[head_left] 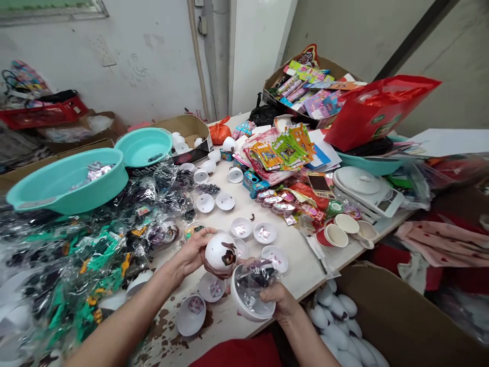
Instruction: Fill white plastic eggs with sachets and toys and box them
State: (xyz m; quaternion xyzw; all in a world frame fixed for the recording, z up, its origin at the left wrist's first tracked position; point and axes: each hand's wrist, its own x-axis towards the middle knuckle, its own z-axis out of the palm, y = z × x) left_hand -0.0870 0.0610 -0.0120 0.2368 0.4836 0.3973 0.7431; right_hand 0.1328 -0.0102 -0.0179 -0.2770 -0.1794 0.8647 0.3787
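Note:
In my left hand [194, 251] is a white plastic egg shell half [217, 250], its rounded, printed side with a dark and orange picture facing up. My right hand [281, 302] grips another white shell half [250, 312], open side up. A clear plastic bag [250, 285] with something dark inside sits in that half, under my right thumb. The two halves are close together but apart. Around my hands, several white half shells stand open on the table, such as one with a small pink-and-white packet [196, 305] in it.
Clear-bagged black and green toys [114, 255] cover the table's left side, near a turquoise basin [69, 191]. Colourful packets [282, 150], paper cups [336, 236] and a white scale [367, 186] lie to the right. Below the edge, a cardboard box [378, 295] holds several white eggs.

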